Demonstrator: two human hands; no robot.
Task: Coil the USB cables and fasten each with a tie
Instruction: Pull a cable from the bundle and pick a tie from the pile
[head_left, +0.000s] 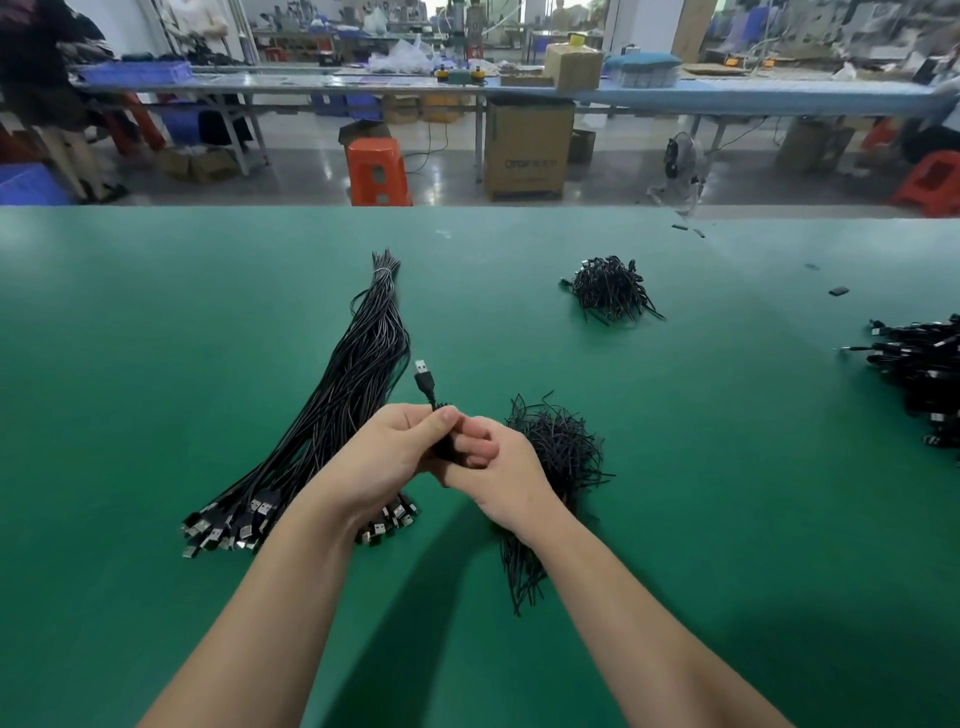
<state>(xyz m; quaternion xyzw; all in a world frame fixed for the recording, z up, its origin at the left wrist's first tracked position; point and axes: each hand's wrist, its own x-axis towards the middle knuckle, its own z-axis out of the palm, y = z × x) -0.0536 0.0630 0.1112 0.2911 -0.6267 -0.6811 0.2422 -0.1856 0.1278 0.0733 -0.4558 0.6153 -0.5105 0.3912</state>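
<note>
Both forearms reach in over the green table (156, 364). The left hand (395, 447) and the right hand (493, 467) meet above it, fingers of each curled around one coiled USB cable (442, 441) whose plug (424, 376) sticks up past the thumbs. Just right of the hands lies a heap of black ties (558, 452). To the left a long bundle of uncoiled cables (343, 405) stretches away. Farther off sits a second small black pile (610, 288), with finished coils (919, 364) at the right edge
</note>
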